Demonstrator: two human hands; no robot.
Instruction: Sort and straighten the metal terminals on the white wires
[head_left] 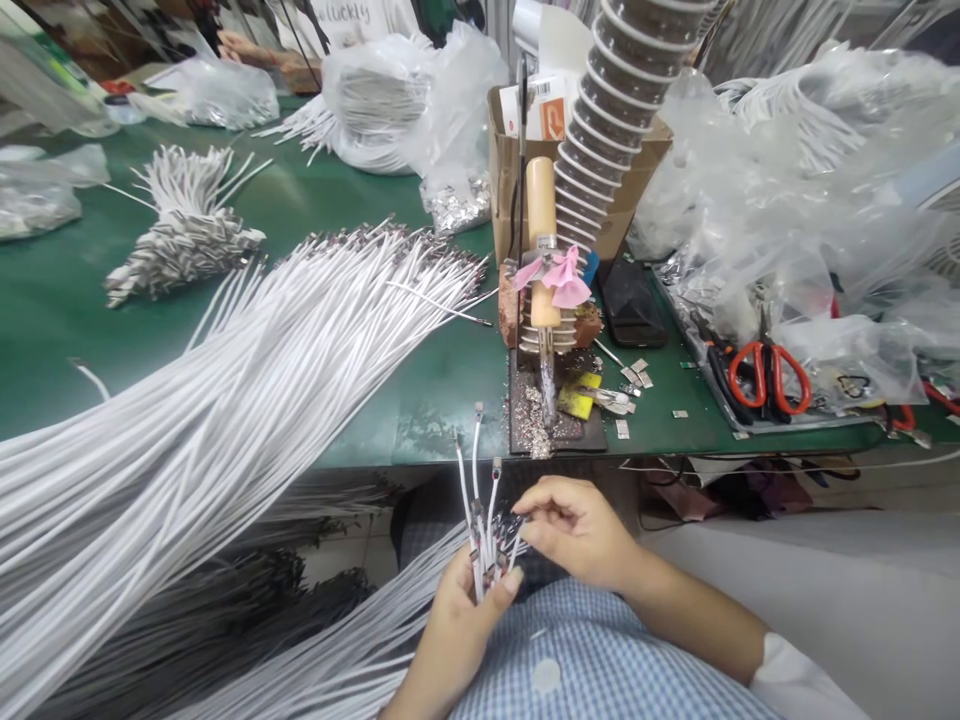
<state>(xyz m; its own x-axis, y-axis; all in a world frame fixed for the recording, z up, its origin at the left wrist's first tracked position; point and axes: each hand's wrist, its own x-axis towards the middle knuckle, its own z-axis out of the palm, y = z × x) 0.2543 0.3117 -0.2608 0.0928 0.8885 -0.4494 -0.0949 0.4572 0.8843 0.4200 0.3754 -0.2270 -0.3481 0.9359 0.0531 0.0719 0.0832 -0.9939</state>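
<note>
My left hand (456,625) is closed round a small bunch of white cables (480,500) with metal-tipped ends, held upright just below the table edge. My right hand (581,530) pinches at the tips of that bunch, fingers curled together. A wooden-handled soldering iron (541,250) stands tip-down in a coiled stand on a dark, solder-spattered plate (559,425) right above my hands. A very large sheaf of long white cables (225,400) fans across the green table (442,385) to the left and drapes over its edge.
Red-handled scissors (769,375) and pliers lie in a tray at right among clear plastic bags. A black phone (630,305) lies beside a cardboard box (510,170). A ribbed hose (622,90) hangs above. Bundles of short cables (184,230) lie at back left.
</note>
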